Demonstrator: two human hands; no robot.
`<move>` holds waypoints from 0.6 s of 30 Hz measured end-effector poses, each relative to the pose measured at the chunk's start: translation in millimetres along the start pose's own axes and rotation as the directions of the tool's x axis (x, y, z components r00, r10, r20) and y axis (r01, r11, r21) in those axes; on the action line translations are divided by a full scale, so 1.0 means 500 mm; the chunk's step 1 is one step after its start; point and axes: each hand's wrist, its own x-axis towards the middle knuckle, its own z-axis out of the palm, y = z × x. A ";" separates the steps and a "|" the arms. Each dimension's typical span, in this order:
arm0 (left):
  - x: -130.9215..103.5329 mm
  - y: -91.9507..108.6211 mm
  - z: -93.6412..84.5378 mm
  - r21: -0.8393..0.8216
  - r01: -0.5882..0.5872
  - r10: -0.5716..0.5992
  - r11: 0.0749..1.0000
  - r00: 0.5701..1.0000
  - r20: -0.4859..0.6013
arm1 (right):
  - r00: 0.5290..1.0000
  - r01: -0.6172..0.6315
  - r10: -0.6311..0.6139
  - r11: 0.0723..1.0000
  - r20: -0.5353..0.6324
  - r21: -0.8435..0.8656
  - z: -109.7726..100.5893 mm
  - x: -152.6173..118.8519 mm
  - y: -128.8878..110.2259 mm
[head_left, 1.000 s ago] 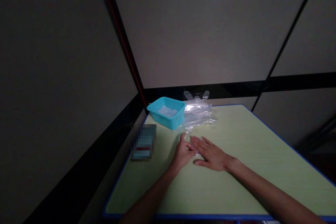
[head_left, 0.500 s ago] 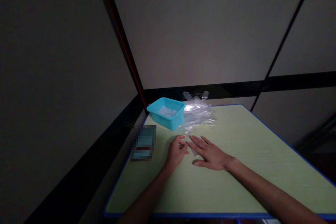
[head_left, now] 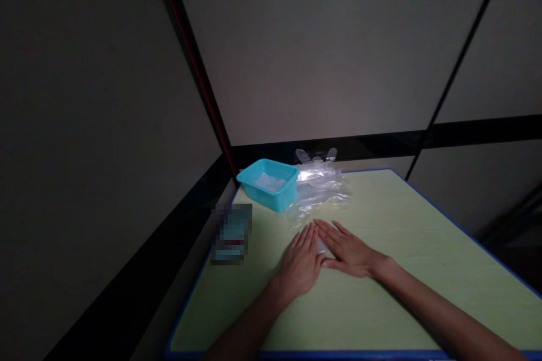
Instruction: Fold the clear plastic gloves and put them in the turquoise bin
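Observation:
My left hand (head_left: 301, 262) lies flat on the table with its fingers stretched forward. My right hand (head_left: 348, 249) is flat too, angled in from the right, its fingertips meeting those of the left. In the gap between the two hands shows a small piece of clear, whitish plastic (head_left: 322, 247); most of it is hidden under them, so its full shape cannot be made out. Just beyond the fingertips lies a stack of clear disposable plastic gloves (head_left: 322, 183), spread out with some glove fingers pointing toward the wall.
A turquoise plastic basket (head_left: 275, 201) with whitish, see-through contents stands at the far left. Nearer, at the left edge, is a blurred-out box-like item (head_left: 232, 234). The pale green table (head_left: 406, 299) has a blue rim, with walls behind and to the left.
My left hand has gone from curled fingers to lying flat, moving right against my right hand. My right hand has shifted slightly to the right and stays flat on the plastic.

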 end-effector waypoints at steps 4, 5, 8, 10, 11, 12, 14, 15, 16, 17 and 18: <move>-0.003 -0.006 -0.002 0.031 -0.027 0.026 0.999 0.999 0.022 | 1.000 -0.004 0.004 1.000 0.026 -0.010 -0.001 0.001 0.002; -0.003 -0.006 -0.003 0.034 -0.029 0.028 0.999 0.999 0.031 | 1.000 -0.005 0.005 1.000 0.030 -0.013 -0.001 0.002 0.003; -0.002 -0.006 -0.002 0.042 -0.025 0.024 0.999 0.999 0.042 | 0.999 -0.010 0.011 1.000 0.041 -0.020 -0.002 0.002 0.002; -0.004 -0.007 -0.001 0.044 -0.030 0.029 0.999 0.999 0.031 | 0.999 -0.009 0.009 1.000 0.038 -0.017 -0.002 0.001 0.002; -0.005 -0.009 -0.002 0.040 -0.041 0.040 0.998 0.999 0.024 | 0.999 -0.007 0.007 1.000 0.032 -0.015 -0.002 0.001 0.002; -0.006 -0.011 -0.003 0.033 -0.060 0.060 0.998 0.998 0.017 | 1.000 -0.005 0.005 1.000 0.024 -0.012 -0.002 0.000 0.002; -0.009 -0.015 -0.009 0.010 -0.121 0.121 0.993 0.993 0.016 | 1.000 -0.006 0.006 1.000 0.012 -0.009 -0.002 0.000 0.002; -0.010 -0.017 -0.013 -0.003 -0.159 0.159 0.987 0.987 0.025 | 1.000 -0.008 0.009 1.000 0.010 -0.006 -0.002 0.000 0.002; -0.011 -0.020 -0.018 -0.015 -0.197 0.197 0.980 0.980 0.040 | 1.000 -0.010 0.010 1.000 0.010 -0.002 -0.002 0.000 0.003; -0.011 -0.023 -0.023 -0.025 -0.229 0.230 0.973 0.971 0.058 | 1.000 -0.012 0.012 1.000 0.007 0.005 -0.001 0.000 0.003; -0.012 -0.026 -0.028 -0.033 -0.254 0.256 0.967 0.964 0.077 | 1.000 -0.013 0.013 1.000 0.003 0.014 -0.001 0.000 0.004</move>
